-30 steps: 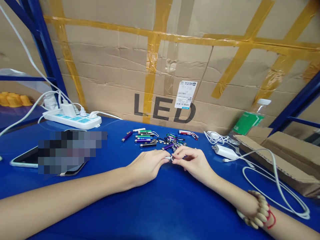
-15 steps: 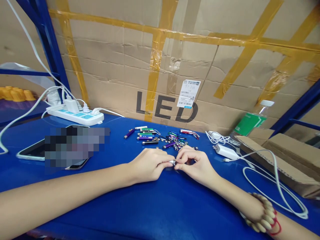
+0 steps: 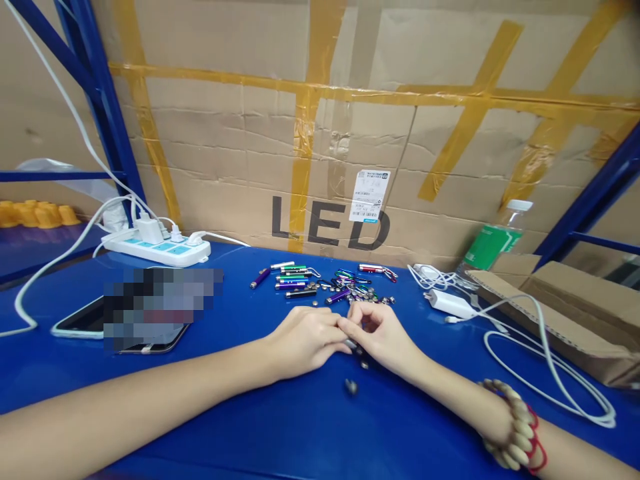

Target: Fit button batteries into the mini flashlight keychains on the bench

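My left hand [image 3: 305,340] is closed around a small silver torch [image 3: 351,344], of which only the end shows beyond the fingers. Against it, my right hand [image 3: 377,333] has its fingers curled, with thumb and forefinger pinched at the same spot; the grip is partly hidden. Just below the right hand lies a button cell [image 3: 365,365]. Nearer to me, a small dark and silvery piece [image 3: 351,387] is blurred. Behind the hands are several mini torches, among them a purple torch [image 3: 339,297] and a black torch [image 3: 301,293], with a heap of button cells [image 3: 365,293].
A power strip [image 3: 157,250] with plugs stands at the back left, behind a phone [image 3: 75,325]. To the right are a white charger [image 3: 450,304] with looped cable, a green-labelled bottle [image 3: 493,247] and an open cardboard box [image 3: 550,320]. A large carton [image 3: 225,153] walls off the back.
Small round pieces have come out below my right hand onto the blue table. My hands have drawn closer together, covering more of the torch. The view has shifted slightly.
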